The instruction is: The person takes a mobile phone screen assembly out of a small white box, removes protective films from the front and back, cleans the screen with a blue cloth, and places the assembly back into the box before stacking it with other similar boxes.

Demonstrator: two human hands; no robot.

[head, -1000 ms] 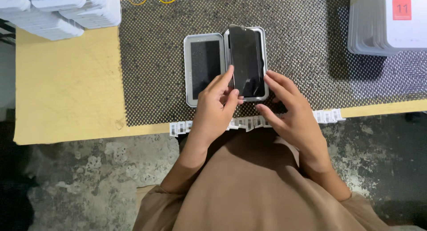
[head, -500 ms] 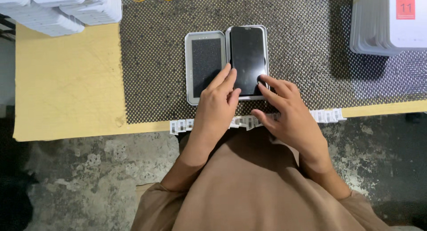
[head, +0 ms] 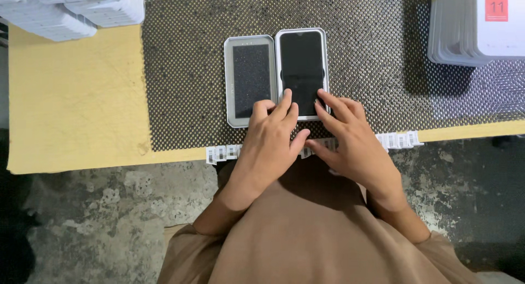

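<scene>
An open grey hinged tray (head: 236, 81) lies on the dotted black mat (head: 361, 59). Its left half holds a dark foam pad (head: 251, 79). In its right half lies a black phone (head: 302, 65), screen up and flat. My left hand (head: 270, 139) rests over the tray's near edge, fingertips pressing the phone's lower left part. My right hand (head: 353, 139) has its fingertips on the phone's lower right corner. Both hands press down with fingers spread; neither grips anything.
Stacks of white trays (head: 76, 10) stand at the back left on the yellow tabletop (head: 76, 103). A stack of white boxes (head: 476, 27) stands at the back right. A strip of small labels (head: 229, 151) runs along the table's front edge. Below is concrete floor.
The phone was tilted over the tray's right half a second ago; now it lies flat inside it. Both hands have moved onto its lower end.
</scene>
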